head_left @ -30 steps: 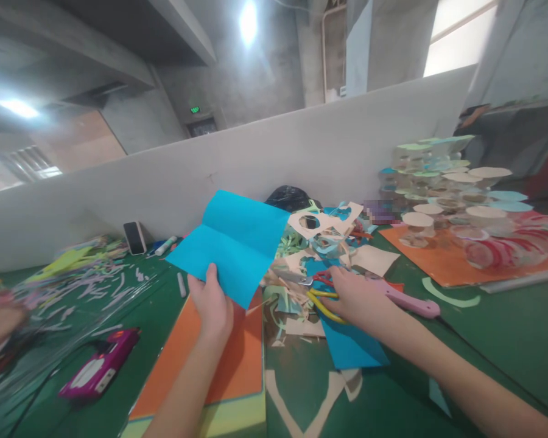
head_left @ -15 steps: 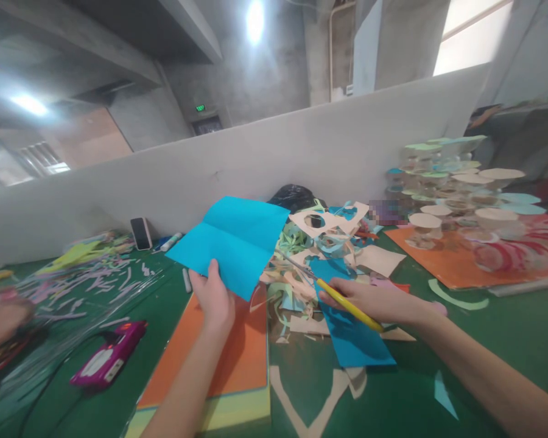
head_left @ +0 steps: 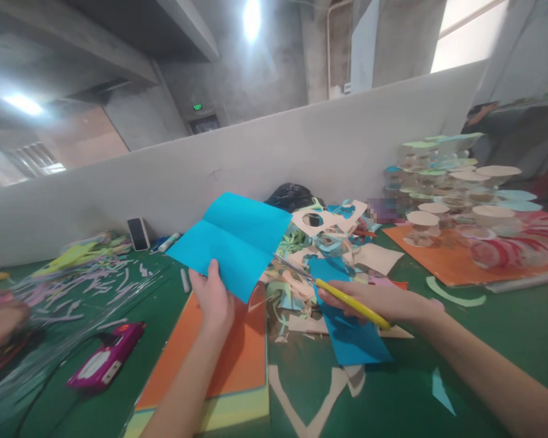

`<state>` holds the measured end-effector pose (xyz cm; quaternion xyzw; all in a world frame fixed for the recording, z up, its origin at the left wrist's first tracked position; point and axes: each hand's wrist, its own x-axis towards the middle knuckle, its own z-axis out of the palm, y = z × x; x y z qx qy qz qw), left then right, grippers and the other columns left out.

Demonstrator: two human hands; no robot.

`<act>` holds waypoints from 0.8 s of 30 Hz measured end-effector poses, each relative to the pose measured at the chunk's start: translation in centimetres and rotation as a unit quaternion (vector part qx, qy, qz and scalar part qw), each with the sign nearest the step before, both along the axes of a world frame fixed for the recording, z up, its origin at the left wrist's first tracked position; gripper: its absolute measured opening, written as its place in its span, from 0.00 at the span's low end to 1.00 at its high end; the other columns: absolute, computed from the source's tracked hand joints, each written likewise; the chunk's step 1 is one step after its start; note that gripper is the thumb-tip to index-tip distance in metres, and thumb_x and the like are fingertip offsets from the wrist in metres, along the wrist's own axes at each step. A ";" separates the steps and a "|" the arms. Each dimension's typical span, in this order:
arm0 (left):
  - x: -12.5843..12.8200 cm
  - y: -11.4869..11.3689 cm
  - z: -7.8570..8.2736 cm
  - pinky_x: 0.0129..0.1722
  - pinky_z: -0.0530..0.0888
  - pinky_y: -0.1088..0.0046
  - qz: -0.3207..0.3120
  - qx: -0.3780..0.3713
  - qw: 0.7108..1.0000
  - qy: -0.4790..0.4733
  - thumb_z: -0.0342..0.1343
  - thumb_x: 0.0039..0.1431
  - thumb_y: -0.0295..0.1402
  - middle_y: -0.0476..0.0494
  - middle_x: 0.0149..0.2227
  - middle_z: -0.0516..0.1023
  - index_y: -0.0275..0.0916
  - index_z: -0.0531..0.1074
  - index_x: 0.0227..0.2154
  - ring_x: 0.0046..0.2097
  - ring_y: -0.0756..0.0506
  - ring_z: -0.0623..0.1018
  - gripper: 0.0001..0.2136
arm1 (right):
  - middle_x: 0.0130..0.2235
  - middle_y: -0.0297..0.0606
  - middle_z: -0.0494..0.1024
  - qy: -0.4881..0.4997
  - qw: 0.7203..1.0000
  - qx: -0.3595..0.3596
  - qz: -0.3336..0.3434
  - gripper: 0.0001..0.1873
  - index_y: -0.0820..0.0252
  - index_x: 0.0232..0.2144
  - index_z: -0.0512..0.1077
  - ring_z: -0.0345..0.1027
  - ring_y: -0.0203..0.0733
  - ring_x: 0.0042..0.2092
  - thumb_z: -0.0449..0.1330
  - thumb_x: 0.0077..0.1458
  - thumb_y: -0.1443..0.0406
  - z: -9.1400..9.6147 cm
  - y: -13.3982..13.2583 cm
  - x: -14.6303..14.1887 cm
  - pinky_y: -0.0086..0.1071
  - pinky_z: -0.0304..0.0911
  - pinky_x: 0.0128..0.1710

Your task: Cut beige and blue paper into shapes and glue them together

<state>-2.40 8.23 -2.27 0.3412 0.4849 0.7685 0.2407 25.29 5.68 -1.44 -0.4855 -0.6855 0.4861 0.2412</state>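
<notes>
Blue sheet, folded and reopened, sits at centre frame, pinched at its lower edge by the left hand. The right hand is closed around yellow-handled scissors, blades just beside the sheet's right edge. Beneath: second blue sheet, paper scraps, green mat, orange board. Keeping the sheet taut favours a clean line.

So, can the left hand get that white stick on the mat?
Probably yes. The stick lies close beside the left hand on the green mat, and nothing seems to stand between them. The hand is holding the blue paper, though, so it would likely need to let go first.
</notes>
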 end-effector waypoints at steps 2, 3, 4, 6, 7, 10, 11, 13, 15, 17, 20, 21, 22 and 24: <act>0.0 0.0 -0.3 0.46 0.77 0.59 -0.011 -0.006 1.000 0.005 0.56 0.59 0.39 0.41 0.61 0.68 0.49 0.64 0.55 0.54 0.39 0.75 0.21 | 0.30 0.35 0.77 0.010 0.998 -0.049 0.024 0.21 0.52 0.33 0.77 0.64 0.38 0.26 0.57 0.54 0.44 -0.7 0.3 0.2 0.29 0.59 0.23; 0.0 0.1 -0.4 0.46 0.77 0.60 -0.014 -0.011 1.000 0.008 0.56 0.59 0.39 0.40 0.60 0.69 0.49 0.64 0.55 0.53 0.39 0.75 0.21 | 0.32 0.36 0.77 0.017 0.996 -0.077 0.040 0.22 0.51 0.35 0.77 0.63 0.37 0.27 0.56 0.55 0.44 -0.9 0.4 0.2 0.28 0.59 0.23; 0.0 0.1 -0.6 0.45 0.77 0.60 -0.015 -0.015 1.000 0.010 0.56 0.59 0.40 0.40 0.59 0.69 0.49 0.64 0.54 0.53 0.39 0.75 0.20 | 0.33 0.36 0.77 0.033 0.994 -0.095 0.040 0.22 0.51 0.36 0.77 0.63 0.37 0.27 0.55 0.56 0.43 -1.1 0.4 0.3 0.28 0.58 0.22; 0.1 0.2 -0.7 0.45 0.77 0.60 -0.014 -0.019 1.000 0.012 0.55 0.59 0.40 0.39 0.58 0.71 0.48 0.64 0.54 0.52 0.39 0.76 0.20 | 0.34 0.37 0.77 0.065 0.990 -0.122 0.037 0.23 0.51 0.39 0.78 0.62 0.36 0.26 0.56 0.55 0.43 -1.3 0.4 0.3 0.27 0.57 0.21; 0.1 0.1 -0.7 0.46 0.77 0.59 -0.010 -0.020 1.000 0.013 0.55 0.59 0.40 0.39 0.58 0.71 0.48 0.63 0.54 0.52 0.39 0.76 0.20 | 0.34 0.37 0.77 0.075 0.988 -0.129 0.033 0.23 0.51 0.40 0.78 0.62 0.35 0.26 0.57 0.55 0.44 -1.3 0.4 0.2 0.27 0.57 0.21; 0.3 0.0 -0.5 0.48 0.76 0.56 -0.010 -0.023 1.000 0.014 0.55 0.59 0.41 0.40 0.60 0.68 0.50 0.61 0.57 0.54 0.38 0.75 0.23 | 0.34 0.37 0.77 0.076 0.988 -0.130 0.020 0.21 0.51 0.43 0.78 0.61 0.34 0.26 0.63 0.51 0.49 -1.0 0.1 0.0 0.25 0.57 0.20; 0.4 -0.1 -0.4 0.48 0.76 0.56 -0.012 -0.023 1.000 0.012 0.55 0.59 0.41 0.41 0.61 0.67 0.51 0.61 0.58 0.55 0.37 0.74 0.23 | 0.34 0.37 0.77 0.069 0.989 -0.129 0.017 0.20 0.51 0.43 0.78 0.61 0.34 0.26 0.64 0.51 0.50 -0.9 0.0 0.0 0.25 0.57 0.21; 0.4 -0.2 -0.2 0.47 0.76 0.56 -0.020 -0.019 1.000 0.006 0.55 0.59 0.40 0.41 0.62 0.66 0.51 0.61 0.58 0.55 0.38 0.74 0.23 | 0.33 0.37 0.76 0.060 0.989 -0.131 0.015 0.18 0.51 0.41 0.78 0.61 0.34 0.26 0.64 0.51 0.50 -0.8 -0.1 -0.1 0.24 0.57 0.20; 0.5 -0.2 -0.2 0.46 0.77 0.58 -0.025 -0.013 1.000 0.001 0.55 0.60 0.39 0.41 0.62 0.66 0.51 0.61 0.57 0.55 0.38 0.74 0.22 | 0.33 0.38 0.77 0.067 0.989 -0.131 0.010 0.19 0.52 0.41 0.78 0.61 0.34 0.26 0.64 0.51 0.50 -0.7 -0.1 -0.2 0.25 0.56 0.20; 0.5 -0.1 -0.3 0.45 0.77 0.60 -0.025 -0.010 1.000 -0.001 0.55 0.60 0.39 0.40 0.61 0.68 0.50 0.62 0.55 0.54 0.39 0.75 0.21 | 0.32 0.38 0.77 0.073 0.988 -0.133 0.009 0.20 0.53 0.42 0.78 0.62 0.35 0.25 0.64 0.50 0.50 -0.6 -0.1 -0.2 0.25 0.57 0.19; 0.6 -0.1 -0.5 0.45 0.78 0.62 -0.027 -0.014 1.000 -0.001 0.55 0.59 0.39 0.39 0.58 0.70 0.48 0.63 0.53 0.54 0.39 0.75 0.19 | 0.30 0.36 0.76 0.074 0.987 -0.139 0.013 0.18 0.52 0.40 0.79 0.62 0.35 0.25 0.66 0.48 0.51 -0.6 0.1 -0.1 0.26 0.57 0.19; 0.7 -0.1 -0.6 0.45 0.78 0.63 -0.031 -0.015 0.999 0.000 0.56 0.59 0.39 0.39 0.58 0.71 0.48 0.63 0.53 0.53 0.39 0.75 0.19 | 0.29 0.35 0.75 0.074 0.987 -0.142 0.017 0.17 0.51 0.38 0.79 0.61 0.35 0.24 0.67 0.48 0.52 -0.7 0.2 -0.1 0.26 0.57 0.18; 0.7 -0.2 -0.6 0.44 0.78 0.63 -0.036 -0.016 0.999 0.002 0.56 0.59 0.39 0.39 0.58 0.71 0.48 0.63 0.54 0.53 0.39 0.76 0.20 | 0.29 0.35 0.75 0.077 0.986 -0.145 0.019 0.15 0.52 0.36 0.79 0.61 0.35 0.24 0.67 0.47 0.52 -0.8 0.3 -0.1 0.25 0.57 0.18; 0.9 -0.2 -0.7 0.43 0.78 0.65 -0.043 -0.020 0.999 0.003 0.56 0.59 0.40 0.40 0.58 0.71 0.50 0.63 0.55 0.52 0.40 0.76 0.21 | 0.28 0.34 0.74 0.085 0.985 -0.150 0.023 0.13 0.53 0.32 0.78 0.60 0.34 0.24 0.68 0.47 0.53 -1.1 0.4 -0.1 0.25 0.56 0.18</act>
